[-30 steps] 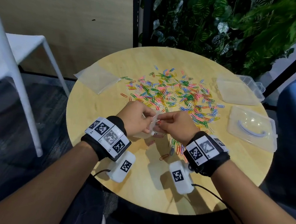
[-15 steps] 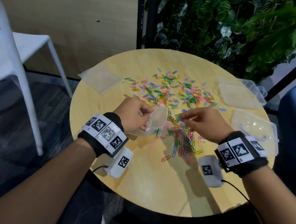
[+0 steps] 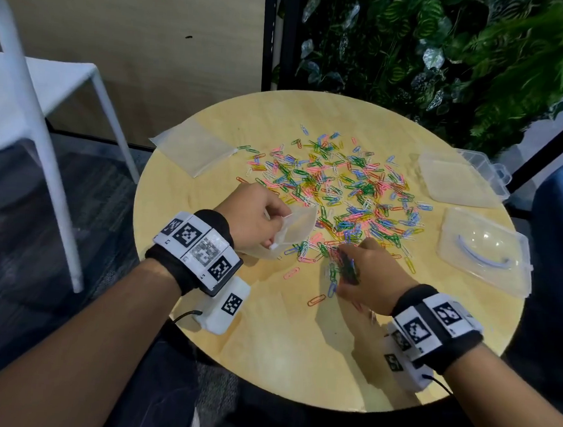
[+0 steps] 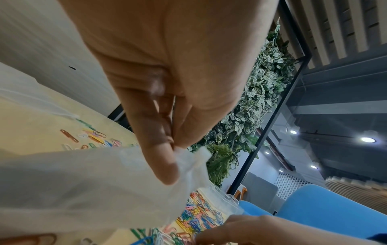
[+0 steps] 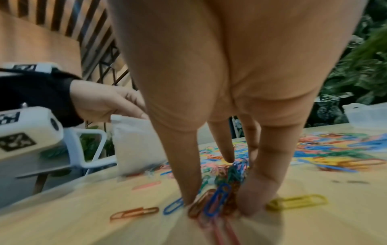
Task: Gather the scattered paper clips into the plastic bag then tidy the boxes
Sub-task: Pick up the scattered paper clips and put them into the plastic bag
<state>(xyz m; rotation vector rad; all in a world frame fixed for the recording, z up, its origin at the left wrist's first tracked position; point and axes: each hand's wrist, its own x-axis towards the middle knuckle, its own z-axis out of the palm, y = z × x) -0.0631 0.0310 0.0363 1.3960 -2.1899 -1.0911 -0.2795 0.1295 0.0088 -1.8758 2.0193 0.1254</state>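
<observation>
Many coloured paper clips (image 3: 342, 184) lie scattered over the round wooden table (image 3: 297, 348). My left hand (image 3: 274, 223) pinches the top edge of a small clear plastic bag (image 3: 293, 234) between thumb and fingers (image 4: 165, 165), holding the bag (image 4: 83, 182) upright just left of the pile. My right hand (image 3: 346, 261) is down on the near edge of the pile, thumb and fingers closed round a bunch of clips (image 5: 220, 195) against the tabletop. Two clear plastic boxes (image 3: 455, 182) (image 3: 484, 251) sit at the right side of the table.
A second flat plastic bag (image 3: 194, 147) lies at the table's far left. A few stray clips (image 3: 315, 300) lie near the front. A white chair (image 3: 32, 96) stands to the left, a plant wall behind, a blue seat at the right.
My right hand left the bag's mouth, reached right into the pile, then drew back and closed on a bunch of clips. My left hand kept hold of the bag.
</observation>
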